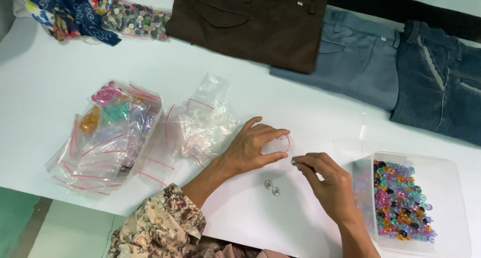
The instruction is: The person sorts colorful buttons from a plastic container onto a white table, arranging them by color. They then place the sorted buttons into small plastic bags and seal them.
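A small metal snap is being bagged near the table's front edge.

A small clear zip bag (280, 144) is held open by the left hand (250, 149); a snap (293, 162) is pinched in the right hand (325, 180), needing guidance into the mouth. Two snaps (272, 188) lie beside.

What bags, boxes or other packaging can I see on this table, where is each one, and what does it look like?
Small clear bag: held open in the left hand, red-edged mouth.
Pile of zip bags: left side, clear with red strips, coloured pieces inside.
Empty zip bags: beside the left hand, clear, crumpled.
Bag of buttons: top left, clear, mixed colours.
Plastic tub: lower right, clear, rectangular, holding colourful rings.
No screens or signs.
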